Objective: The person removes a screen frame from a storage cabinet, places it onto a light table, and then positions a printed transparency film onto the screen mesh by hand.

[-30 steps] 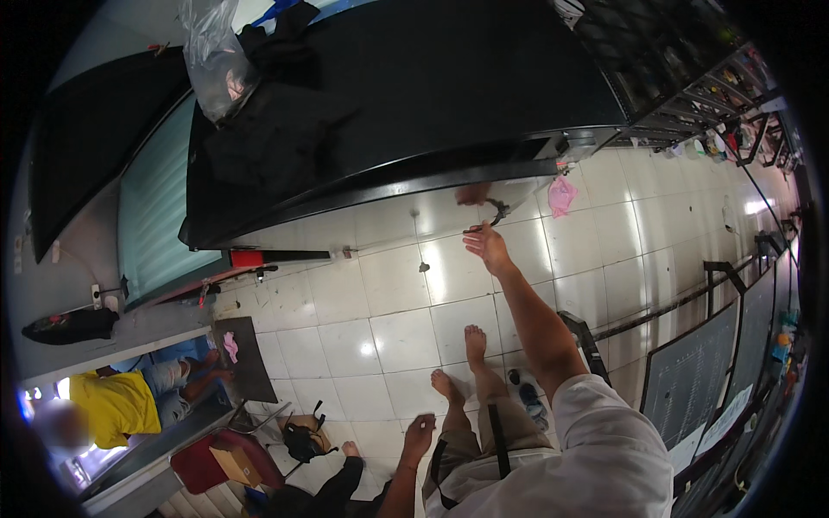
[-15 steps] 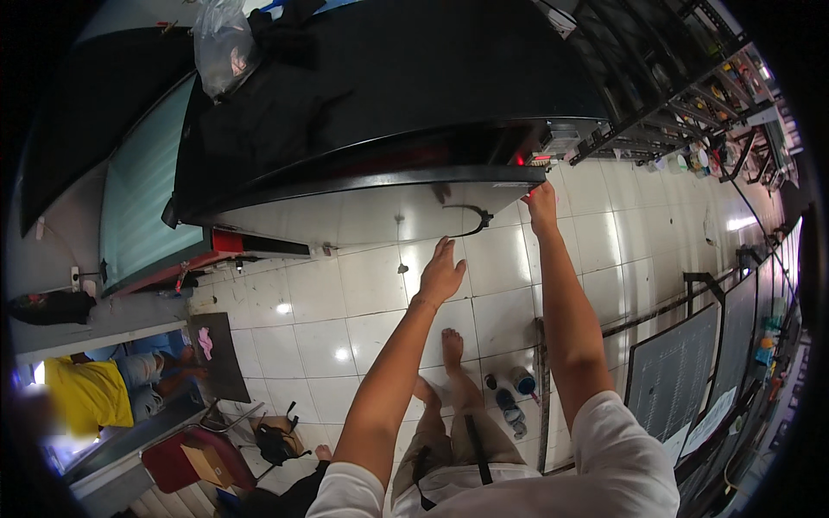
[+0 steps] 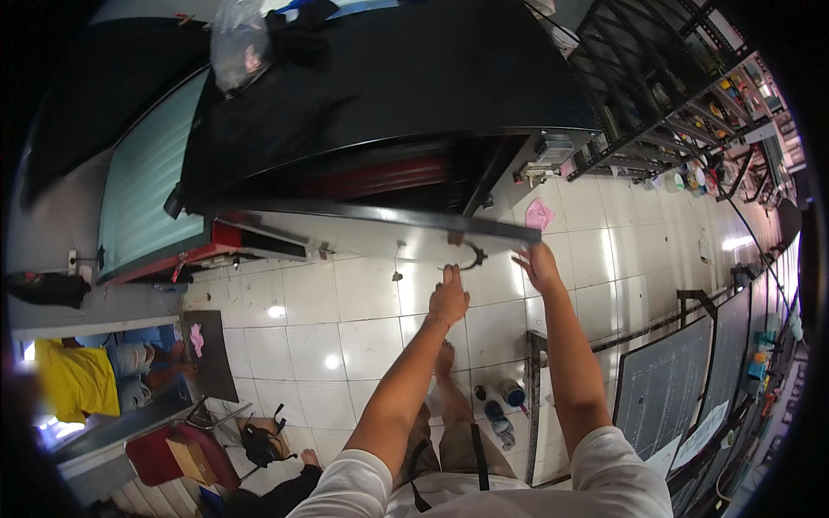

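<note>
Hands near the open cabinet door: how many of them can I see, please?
2. The left hand is close to the curved black handle; the right hand is at the free end of the door. Another could be hidden behind the door.

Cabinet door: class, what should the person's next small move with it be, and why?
Probably ease the door a little wider with the right hand: that hand is at its free edge, and the door stands only partly open, with the dark red interior of the black cabinet showing through the gap.
</note>
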Action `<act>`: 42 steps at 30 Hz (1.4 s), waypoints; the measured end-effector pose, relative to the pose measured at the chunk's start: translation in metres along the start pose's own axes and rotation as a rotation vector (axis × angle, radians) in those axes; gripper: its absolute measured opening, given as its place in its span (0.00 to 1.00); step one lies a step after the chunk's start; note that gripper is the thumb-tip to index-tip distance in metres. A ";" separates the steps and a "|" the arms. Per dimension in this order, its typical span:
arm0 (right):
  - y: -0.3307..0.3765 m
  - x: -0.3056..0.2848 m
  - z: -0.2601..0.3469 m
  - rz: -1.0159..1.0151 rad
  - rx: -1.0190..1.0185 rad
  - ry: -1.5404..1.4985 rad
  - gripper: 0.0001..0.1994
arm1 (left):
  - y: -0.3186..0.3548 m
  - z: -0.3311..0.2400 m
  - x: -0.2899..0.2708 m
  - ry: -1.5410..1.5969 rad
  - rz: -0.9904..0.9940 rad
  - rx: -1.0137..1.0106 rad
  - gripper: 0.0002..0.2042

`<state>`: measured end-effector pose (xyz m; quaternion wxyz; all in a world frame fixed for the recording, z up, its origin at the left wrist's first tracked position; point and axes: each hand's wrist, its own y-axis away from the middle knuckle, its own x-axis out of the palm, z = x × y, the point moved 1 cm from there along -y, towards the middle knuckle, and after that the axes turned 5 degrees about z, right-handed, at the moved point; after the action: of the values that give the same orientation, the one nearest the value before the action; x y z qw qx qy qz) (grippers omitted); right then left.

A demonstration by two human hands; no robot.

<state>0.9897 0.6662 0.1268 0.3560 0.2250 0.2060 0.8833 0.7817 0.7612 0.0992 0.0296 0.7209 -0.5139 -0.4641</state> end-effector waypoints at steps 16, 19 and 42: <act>0.282 0.035 -0.197 0.283 0.495 0.519 0.19 | 0.347 0.209 0.064 0.560 -0.260 -0.027 0.18; 0.303 0.052 -0.215 0.395 0.552 0.625 0.19 | 0.408 0.284 0.098 1.216 -0.517 -0.297 0.19; -0.031 0.238 -0.049 0.355 0.157 0.252 0.17 | 0.445 0.409 -0.076 1.381 -1.186 -0.703 0.22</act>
<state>0.8261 0.8481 0.1306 0.1478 0.1727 0.2741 0.9344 0.1750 0.7879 0.1477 0.2991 0.9259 0.2307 -0.0058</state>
